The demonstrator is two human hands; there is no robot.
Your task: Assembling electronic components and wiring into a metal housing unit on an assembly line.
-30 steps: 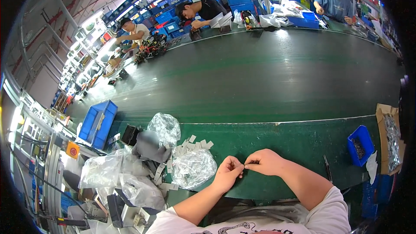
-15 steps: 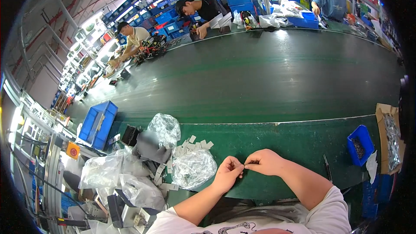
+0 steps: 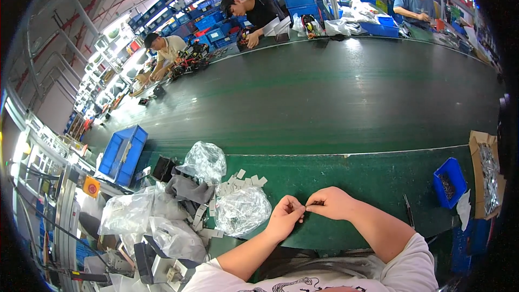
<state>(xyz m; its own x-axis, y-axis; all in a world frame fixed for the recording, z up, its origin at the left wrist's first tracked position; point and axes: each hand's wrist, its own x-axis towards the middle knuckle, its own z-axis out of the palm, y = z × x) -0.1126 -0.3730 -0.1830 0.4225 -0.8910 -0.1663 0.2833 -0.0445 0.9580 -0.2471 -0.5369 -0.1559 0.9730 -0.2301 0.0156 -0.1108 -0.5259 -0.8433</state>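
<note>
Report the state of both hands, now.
Left hand: closed, curled inward; whether it holds anything cannot be told.
Right hand: closed in a pinch, right up by the left; anything held is too small to make out.

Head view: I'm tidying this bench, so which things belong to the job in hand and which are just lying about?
Apparently in the job:
left hand and right hand close together; anything pinched is too small to identify

Apparently lying about, untouched:
nearest clear plastic bag
grey rectangular pieces
slim dark hand tool
blue bin of small dark parts
</note>
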